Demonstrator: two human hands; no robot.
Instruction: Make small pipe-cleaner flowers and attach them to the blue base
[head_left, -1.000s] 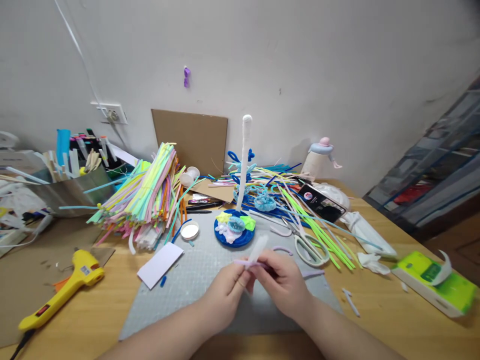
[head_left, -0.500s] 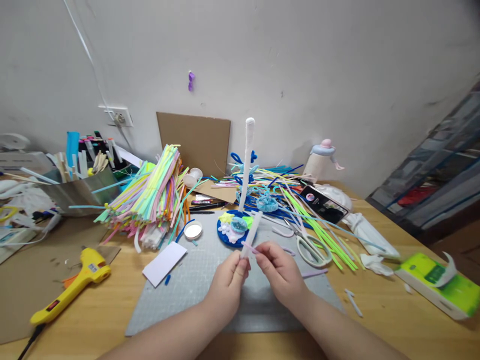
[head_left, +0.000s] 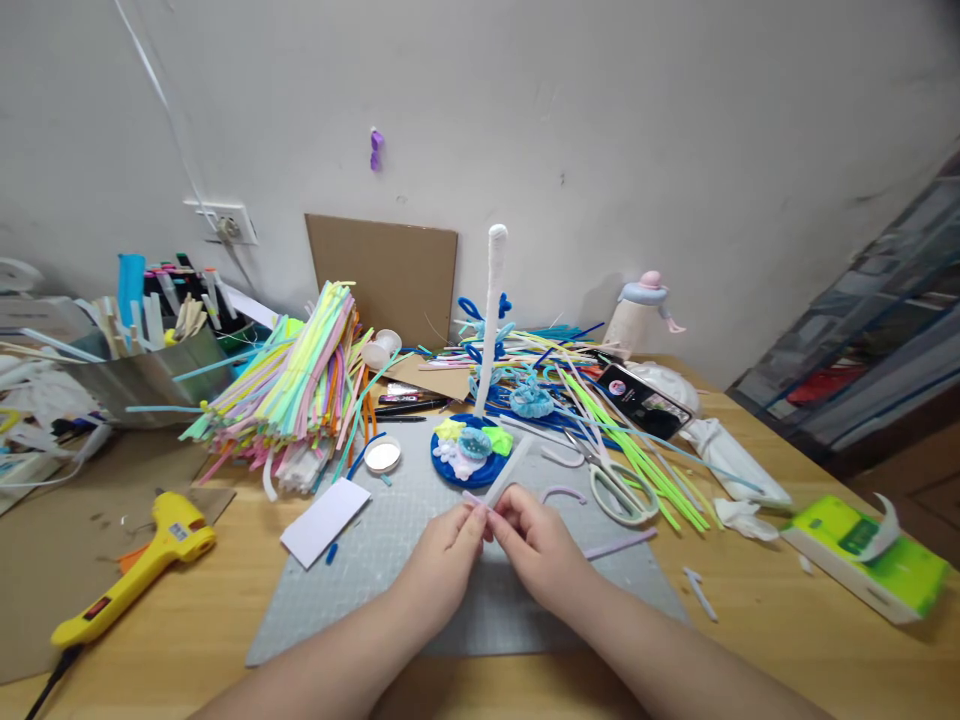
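Observation:
My left hand (head_left: pixel 444 558) is closed around the lower end of a translucent white glue stick (head_left: pixel 511 468), which slants up and to the right. Thumb and fingers of my right hand (head_left: pixel 536 540) pinch a short lilac pipe cleaner (head_left: pixel 472 498) laid across the stick. The fingertips of both hands meet, hiding the stick's lower end and part of the pipe cleaner. Just beyond them lies a round blue base (head_left: pixel 442 467) bearing yellow, white, green and light blue fuzzy shapes. A tall white fuzzy post (head_left: pixel 492 320) rises at its back.
Under my hands is a grey cutting mat (head_left: pixel 337 610). Scissors (head_left: pixel 622 495), green pipe cleaners (head_left: pixel 637 455) and a phone (head_left: pixel 645 400) lie to the right. Leftward are a pipe cleaner bundle (head_left: pixel 300 385), a white card (head_left: pixel 326 522) and a yellow glue gun (head_left: pixel 142 570).
My hands have come together. My right hand has moved left against my left one, and the lilac pipe cleaner's end now points left across the stick. The view has shifted slightly.

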